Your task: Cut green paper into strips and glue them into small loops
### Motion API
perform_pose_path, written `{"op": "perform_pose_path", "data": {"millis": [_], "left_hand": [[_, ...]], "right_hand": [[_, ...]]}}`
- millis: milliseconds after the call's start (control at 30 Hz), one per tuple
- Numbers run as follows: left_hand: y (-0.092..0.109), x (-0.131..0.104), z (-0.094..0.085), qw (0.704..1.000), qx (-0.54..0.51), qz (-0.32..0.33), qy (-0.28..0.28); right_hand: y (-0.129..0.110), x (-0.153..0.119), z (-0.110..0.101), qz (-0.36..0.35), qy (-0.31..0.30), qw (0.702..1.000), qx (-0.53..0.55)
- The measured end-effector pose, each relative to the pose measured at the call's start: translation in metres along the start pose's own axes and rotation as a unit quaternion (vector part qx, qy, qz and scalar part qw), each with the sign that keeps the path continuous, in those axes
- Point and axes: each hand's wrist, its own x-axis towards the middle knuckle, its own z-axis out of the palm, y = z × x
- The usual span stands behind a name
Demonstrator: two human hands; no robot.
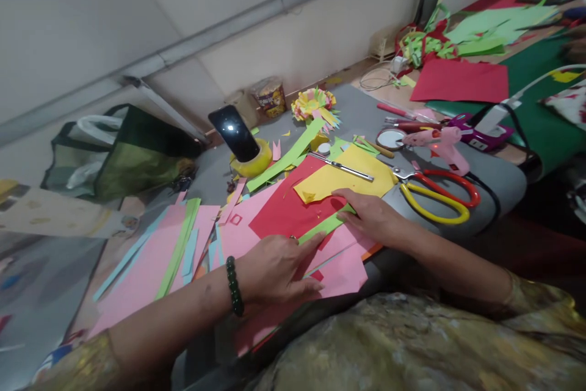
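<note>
A short green paper strip (326,225) lies slanting across red paper (279,211) and pink sheets. My left hand (279,269), with a dark bead bracelet at its wrist, rests on the papers, its index finger pressed on the strip's lower left part and its thumb spread apart. At the strip's right end my right hand (368,214) pinches it between thumb and fingers. Yellow paper (352,171) with a silver cutter (343,167) on it lies just beyond. Red-and-yellow-handled scissors (434,196) sit right of the yellow paper.
A pink glue gun (439,146) and a purple power strip (478,133) stand at right. Behind are a phone (234,133) propped on a yellow tape roll (253,162), a paper flower (314,104) and a cup (270,98). A green bag (132,159) is at left.
</note>
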Motion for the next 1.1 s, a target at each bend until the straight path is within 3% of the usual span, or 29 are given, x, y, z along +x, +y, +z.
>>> {"op": "perform_pose_path", "data": {"millis": [167, 300, 533, 933, 1100], "left_hand": [[0.005, 0.013, -0.015, 0.999, 0.000, -0.013, -0.032], [0.015, 0.024, -0.023, 0.999, 0.037, 0.006, 0.002], [0.021, 0.043, -0.011, 0.999, 0.002, 0.030, 0.030], [0.018, 0.048, -0.002, 0.995, -0.034, 0.017, 0.095], [0.023, 0.047, 0.000, 0.995, -0.038, -0.013, 0.090]], "right_hand": [[0.000, -0.001, 0.003, 0.002, 0.007, 1.000, -0.004], [-0.005, 0.000, 0.000, 0.017, -0.009, 1.000, -0.020], [-0.008, -0.001, -0.005, 0.017, -0.026, 0.999, -0.028], [0.017, -0.004, 0.006, -0.019, 0.096, 0.994, 0.045], [0.020, -0.002, 0.007, -0.006, 0.087, 0.996, 0.035]]}}
